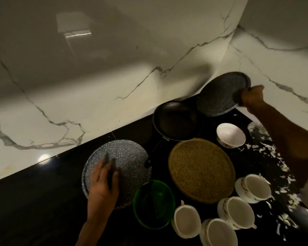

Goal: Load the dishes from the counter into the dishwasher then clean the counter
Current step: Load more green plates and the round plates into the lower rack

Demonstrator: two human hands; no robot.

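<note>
On the black counter point(43, 201), the left hand point(103, 181) lies flat with fingers spread on a speckled grey plate point(121, 157) at the near left. Right of it sit a green bowl point(154, 205), a black pan point(176, 121) and a woven round tray point(201, 169). At the far right, the right hand point(252, 98) grips the tilted rim of a second speckled plate point(220, 95), lifted above the counter.

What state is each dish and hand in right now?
Right hand: grips a speckled plate, lifted and tilted.
Left hand: fingers straight, resting on a second speckled plate, which lies flat.
Frying pan: upright, empty.
Green bowl: upright, a utensil inside.
Woven mat: flat.
White bowl: upright, empty.
Four cups: upright, on saucers.
Counter: white scraps at right.
</note>
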